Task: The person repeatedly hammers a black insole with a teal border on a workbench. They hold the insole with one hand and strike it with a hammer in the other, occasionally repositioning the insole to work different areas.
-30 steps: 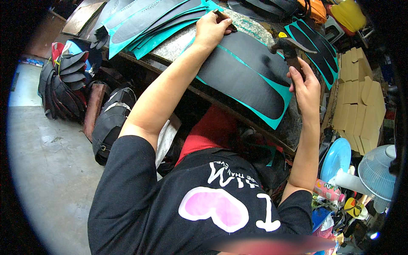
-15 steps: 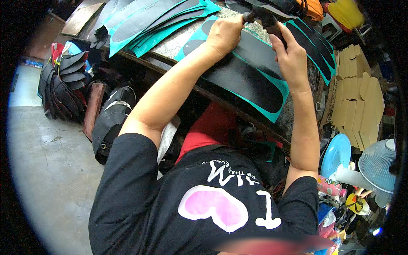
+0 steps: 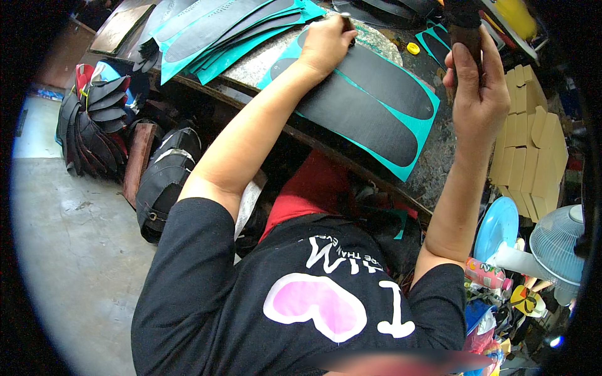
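Note:
My left hand (image 3: 326, 47) is closed around a short dark punch (image 3: 347, 24) standing over the sheet; its lower end is hidden by the fingers. Beneath that hand lies a green-backed sheet (image 3: 434, 122) bearing black, sole-shaped pieces (image 3: 382, 128), on the bench's near edge. Raised at the right, my right hand (image 3: 480, 94) grips the wooden handle of a hammer (image 3: 465, 41). The hammer's dark head is at the picture's top rim and mostly cut off.
Stacked green and black sheets (image 3: 232, 37) lie on the bench to the left. A small yellow ring (image 3: 412, 48) and another green sheet (image 3: 433, 41) are beyond. Cardboard boxes (image 3: 527, 144), a blue disc (image 3: 497, 229) and a white fan (image 3: 560, 241) stand at the right.
My right hand has lifted the hammer up and to the right, off the punch. The left hand stays nearly in place. More of the sheet and the yellow ring now show.

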Demonstrator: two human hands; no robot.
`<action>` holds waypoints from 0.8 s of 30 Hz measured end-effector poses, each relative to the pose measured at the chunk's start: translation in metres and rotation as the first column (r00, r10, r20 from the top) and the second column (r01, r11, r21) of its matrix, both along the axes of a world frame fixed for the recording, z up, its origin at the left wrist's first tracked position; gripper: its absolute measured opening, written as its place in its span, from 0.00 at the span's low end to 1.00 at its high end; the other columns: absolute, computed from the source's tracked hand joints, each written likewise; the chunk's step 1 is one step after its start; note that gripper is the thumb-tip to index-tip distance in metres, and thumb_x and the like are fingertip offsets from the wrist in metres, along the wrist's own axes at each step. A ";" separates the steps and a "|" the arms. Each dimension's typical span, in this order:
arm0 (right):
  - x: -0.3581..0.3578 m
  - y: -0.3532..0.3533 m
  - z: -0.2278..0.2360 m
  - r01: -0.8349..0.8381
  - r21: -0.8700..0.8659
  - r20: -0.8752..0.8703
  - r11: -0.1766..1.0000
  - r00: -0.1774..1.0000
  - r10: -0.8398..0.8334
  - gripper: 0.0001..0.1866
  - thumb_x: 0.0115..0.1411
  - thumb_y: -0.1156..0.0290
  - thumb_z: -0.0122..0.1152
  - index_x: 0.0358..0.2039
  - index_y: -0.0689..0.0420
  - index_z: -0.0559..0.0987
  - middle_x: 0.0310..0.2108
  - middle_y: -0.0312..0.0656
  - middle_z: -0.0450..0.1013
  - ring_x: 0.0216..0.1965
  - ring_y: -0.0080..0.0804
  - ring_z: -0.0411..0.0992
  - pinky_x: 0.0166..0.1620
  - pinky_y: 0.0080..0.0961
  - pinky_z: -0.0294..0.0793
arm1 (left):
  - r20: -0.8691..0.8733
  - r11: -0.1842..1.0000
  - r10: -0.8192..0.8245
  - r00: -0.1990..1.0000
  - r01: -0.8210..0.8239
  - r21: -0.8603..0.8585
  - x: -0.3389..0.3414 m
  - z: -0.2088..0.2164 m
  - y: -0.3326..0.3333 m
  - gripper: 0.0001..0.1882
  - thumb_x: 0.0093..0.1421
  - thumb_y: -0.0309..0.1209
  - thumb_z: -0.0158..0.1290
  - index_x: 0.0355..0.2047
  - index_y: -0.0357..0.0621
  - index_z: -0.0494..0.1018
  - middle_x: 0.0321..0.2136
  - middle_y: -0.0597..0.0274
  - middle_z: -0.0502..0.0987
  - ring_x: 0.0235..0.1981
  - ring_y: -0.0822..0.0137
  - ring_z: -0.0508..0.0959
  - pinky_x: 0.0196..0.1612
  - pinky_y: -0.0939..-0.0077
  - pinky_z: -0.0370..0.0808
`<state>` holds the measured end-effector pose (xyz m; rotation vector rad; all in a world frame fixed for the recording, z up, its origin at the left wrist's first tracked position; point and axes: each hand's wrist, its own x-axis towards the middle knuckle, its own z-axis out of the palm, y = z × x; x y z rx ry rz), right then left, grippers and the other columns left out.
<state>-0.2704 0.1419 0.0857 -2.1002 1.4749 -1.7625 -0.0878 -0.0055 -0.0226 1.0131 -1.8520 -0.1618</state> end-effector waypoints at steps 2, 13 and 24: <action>0.006 -0.007 -0.010 0.051 -0.073 -0.108 0.996 0.992 -0.059 0.21 0.66 0.68 0.58 0.59 0.54 0.73 0.31 0.40 0.77 0.28 0.22 0.71 0.29 0.20 0.73 | 0.117 0.998 -0.038 0.992 0.044 -0.048 -0.009 0.001 0.004 0.10 0.58 0.34 0.57 0.31 0.39 0.73 0.25 0.44 0.78 0.31 0.44 0.80 0.37 0.55 0.77; -0.032 -0.007 -0.020 0.215 0.196 -0.158 0.957 0.970 -0.186 0.22 0.64 0.57 0.61 0.54 0.55 0.77 0.39 0.52 0.80 0.40 0.45 0.80 0.42 0.32 0.77 | -0.422 0.869 -0.081 0.903 0.271 0.413 -0.003 -0.011 -0.010 0.09 0.60 0.29 0.57 0.34 0.34 0.77 0.28 0.55 0.83 0.23 0.70 0.83 0.30 0.77 0.79; -0.018 -0.013 -0.049 0.331 0.247 -0.268 0.911 0.926 -0.264 0.23 0.63 0.53 0.59 0.54 0.53 0.76 0.40 0.55 0.78 0.42 0.54 0.77 0.43 0.39 0.76 | 0.047 0.999 0.002 0.999 -0.004 0.054 -0.021 -0.006 0.000 0.08 0.59 0.30 0.56 0.34 0.37 0.76 0.25 0.45 0.80 0.27 0.51 0.82 0.32 0.63 0.79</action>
